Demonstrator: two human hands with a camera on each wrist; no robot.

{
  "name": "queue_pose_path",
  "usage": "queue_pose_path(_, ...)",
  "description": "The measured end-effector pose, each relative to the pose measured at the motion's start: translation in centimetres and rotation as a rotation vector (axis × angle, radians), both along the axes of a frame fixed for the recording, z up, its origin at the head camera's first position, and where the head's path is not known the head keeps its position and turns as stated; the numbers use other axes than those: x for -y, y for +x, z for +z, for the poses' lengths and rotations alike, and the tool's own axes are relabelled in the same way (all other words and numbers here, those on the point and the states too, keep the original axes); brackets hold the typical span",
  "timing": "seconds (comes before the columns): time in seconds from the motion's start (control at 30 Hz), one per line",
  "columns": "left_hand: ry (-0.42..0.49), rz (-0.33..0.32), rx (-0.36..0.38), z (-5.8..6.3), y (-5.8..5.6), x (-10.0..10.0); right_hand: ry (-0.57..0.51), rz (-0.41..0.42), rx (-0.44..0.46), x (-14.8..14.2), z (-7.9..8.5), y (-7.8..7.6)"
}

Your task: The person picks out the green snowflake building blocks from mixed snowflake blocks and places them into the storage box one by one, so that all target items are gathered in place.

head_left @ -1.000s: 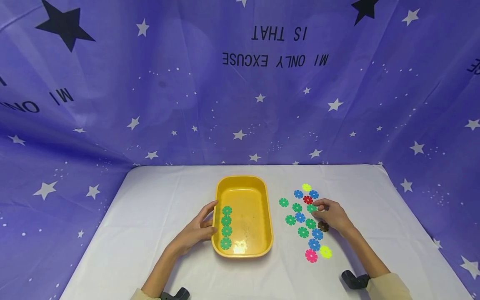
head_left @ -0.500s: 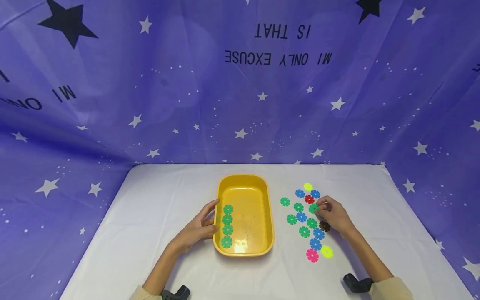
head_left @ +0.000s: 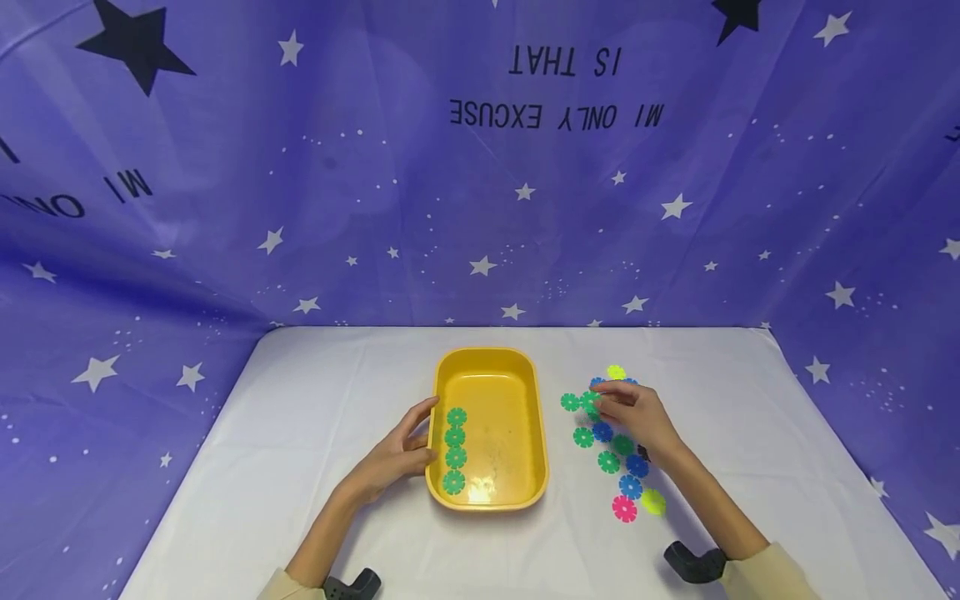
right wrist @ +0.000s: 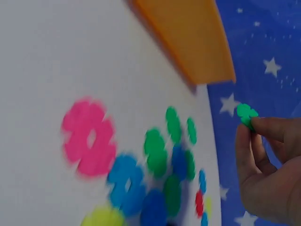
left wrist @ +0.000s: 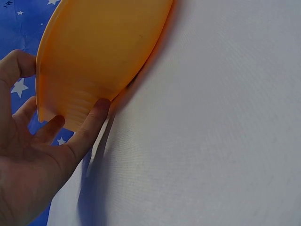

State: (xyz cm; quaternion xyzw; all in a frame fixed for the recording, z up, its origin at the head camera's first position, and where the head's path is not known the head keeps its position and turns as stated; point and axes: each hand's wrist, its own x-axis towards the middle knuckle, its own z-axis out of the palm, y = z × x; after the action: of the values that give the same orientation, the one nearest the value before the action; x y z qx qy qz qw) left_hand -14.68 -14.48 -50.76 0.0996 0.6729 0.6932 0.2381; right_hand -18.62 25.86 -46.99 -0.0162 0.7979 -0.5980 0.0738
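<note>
My right hand [head_left: 639, 418] pinches a green notched plastic disc [head_left: 589, 402] between thumb and fingertips, raised above the other discs on the table. In the right wrist view, that green disc [right wrist: 246, 113] stands out from the fingertips. A yellow rectangular tray [head_left: 508, 442] sits left of the discs. Along its inner left side lies a column of several green discs [head_left: 455, 457]. My left hand [head_left: 392, 460] rests against the tray's left outer side, fingers spread. From the left wrist view, its thumb and fingers touch the outer wall [left wrist: 94, 61].
Several loose discs lie right of the tray, among them a pink disc [head_left: 624, 509], a lime-yellow disc [head_left: 653, 502] and a blue disc [head_left: 631, 487]. My right hand partly covers others. A white cloth [head_left: 360, 358] covers the table; a purple star-print curtain [head_left: 480, 208] surrounds it.
My right hand has lifted the green disc from the right part of the group and carried it left toward the tray. The left hand stays at the tray's side.
</note>
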Motion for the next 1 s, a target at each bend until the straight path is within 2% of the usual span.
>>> queue_pose_path(0.2,-0.012,0.013,0.002,-0.2,0.1,0.0,-0.092,0.046,0.032,4.3,1.6,-0.9)
queue_pose_path(0.33,-0.017,0.025,0.004,-0.2,0.2,-0.1,-0.138,0.059,0.048,6.9,2.0,-1.6)
queue_pose_path(0.7,-0.031,0.036,0.012,-0.1,0.2,-0.2,-0.178,0.143,0.04,12.3,1.3,-2.8)
queue_pose_path(1.0,-0.038,0.035,0.011,-0.2,0.0,-0.2,-0.138,0.144,0.02,14.6,0.9,-3.5)
